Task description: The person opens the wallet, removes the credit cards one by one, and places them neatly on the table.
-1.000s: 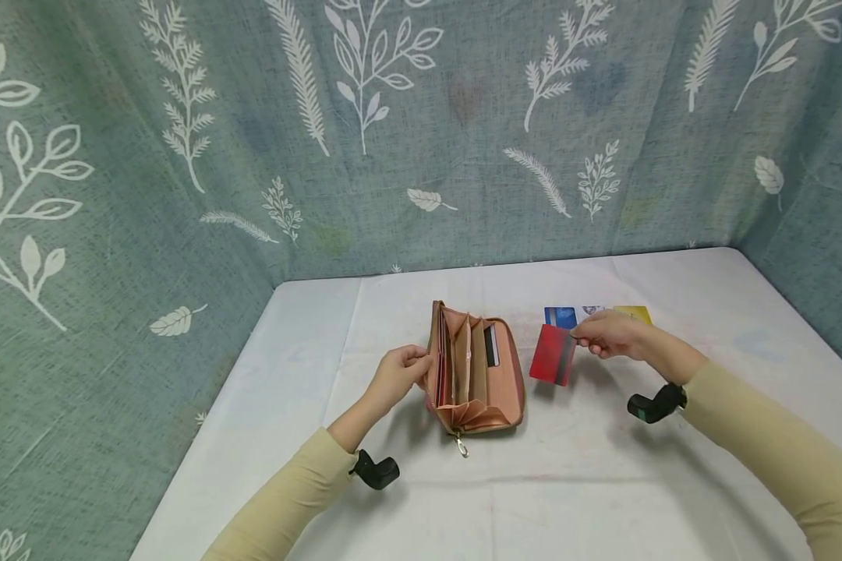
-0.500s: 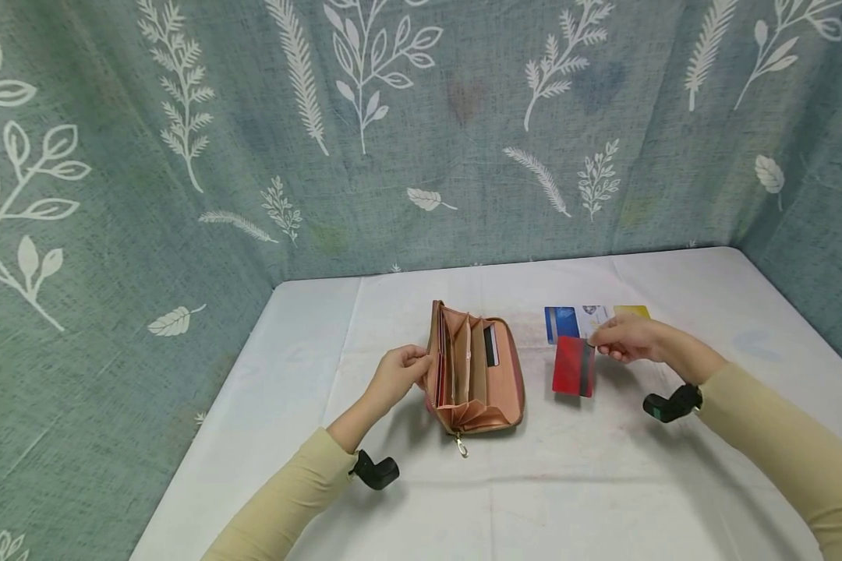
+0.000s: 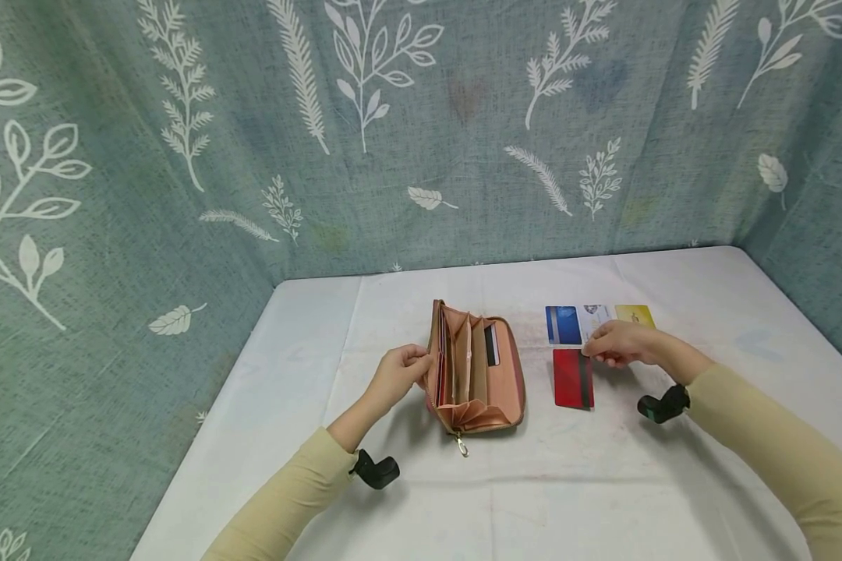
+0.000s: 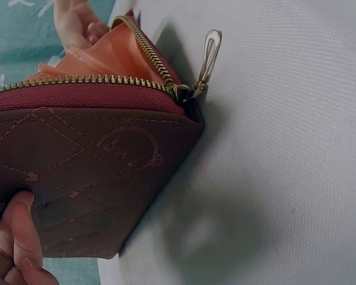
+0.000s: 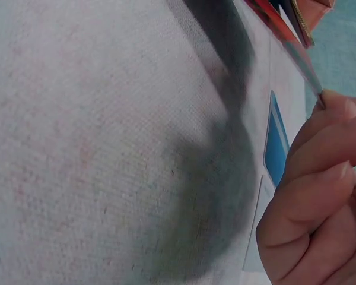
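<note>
An open pink zip wallet (image 3: pixel 475 366) lies on the white table, its accordion pockets showing a card in a slot. My left hand (image 3: pixel 419 366) grips the wallet's left wall; in the left wrist view my thumb (image 4: pixel 18 228) presses the maroon quilted outside (image 4: pixel 89 172). My right hand (image 3: pixel 593 352) pinches the upper right corner of a red card (image 3: pixel 572 379) with a dark stripe, which is low over the table just right of the wallet. In the right wrist view my fingertips (image 5: pixel 332 113) hold the card's thin edge (image 5: pixel 296 59), with its shadow on the cloth below.
A blue card (image 3: pixel 562 324), a white card (image 3: pixel 595 317) and a yellow card (image 3: pixel 635 315) lie in a row behind the red one. The gold zipper pull (image 4: pixel 207 56) sticks out at the wallet's near end. Leaf-patterned fabric walls enclose the table (image 3: pixel 533 499).
My right hand has carried the red card rightward away from the wallet and lowered it from a tilted pose to nearly flat below the blue card. The left hand and the wallet stayed put.
</note>
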Demonstrator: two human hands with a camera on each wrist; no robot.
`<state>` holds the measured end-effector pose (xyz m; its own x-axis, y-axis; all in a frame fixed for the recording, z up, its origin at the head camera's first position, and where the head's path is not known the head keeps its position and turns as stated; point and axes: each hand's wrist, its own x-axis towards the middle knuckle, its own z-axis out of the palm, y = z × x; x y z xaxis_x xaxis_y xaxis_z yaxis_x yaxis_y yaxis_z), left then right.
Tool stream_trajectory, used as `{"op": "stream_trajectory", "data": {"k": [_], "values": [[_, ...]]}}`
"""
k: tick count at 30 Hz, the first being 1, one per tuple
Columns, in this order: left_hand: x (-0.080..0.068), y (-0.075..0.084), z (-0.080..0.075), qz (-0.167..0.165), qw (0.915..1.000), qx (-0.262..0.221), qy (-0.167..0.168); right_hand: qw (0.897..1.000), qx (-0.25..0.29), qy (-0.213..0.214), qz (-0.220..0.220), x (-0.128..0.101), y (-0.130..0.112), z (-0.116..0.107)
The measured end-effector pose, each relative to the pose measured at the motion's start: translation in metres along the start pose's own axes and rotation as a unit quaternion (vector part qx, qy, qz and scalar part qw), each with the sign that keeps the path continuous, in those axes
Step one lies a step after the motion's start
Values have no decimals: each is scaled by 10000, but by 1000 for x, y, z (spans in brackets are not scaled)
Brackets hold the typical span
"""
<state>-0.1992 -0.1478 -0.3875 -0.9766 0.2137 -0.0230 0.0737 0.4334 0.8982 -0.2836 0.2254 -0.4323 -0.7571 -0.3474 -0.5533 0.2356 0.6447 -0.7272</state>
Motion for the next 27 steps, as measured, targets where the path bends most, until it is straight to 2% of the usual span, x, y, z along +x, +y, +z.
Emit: {"op": "stream_trajectory", "data": {"k": [6, 16, 27], "values": [[-1, 2, 0, -23, 10000, -19, 2, 9985, -447, 293, -127, 4, 0, 6], [0, 2, 0, 1, 10000, -47, -61, 9932, -844, 779, -212, 7, 1, 18], [0, 3, 0, -43, 9999, -76, -67, 9944, -677, 761, -279, 11, 2, 24]]}}
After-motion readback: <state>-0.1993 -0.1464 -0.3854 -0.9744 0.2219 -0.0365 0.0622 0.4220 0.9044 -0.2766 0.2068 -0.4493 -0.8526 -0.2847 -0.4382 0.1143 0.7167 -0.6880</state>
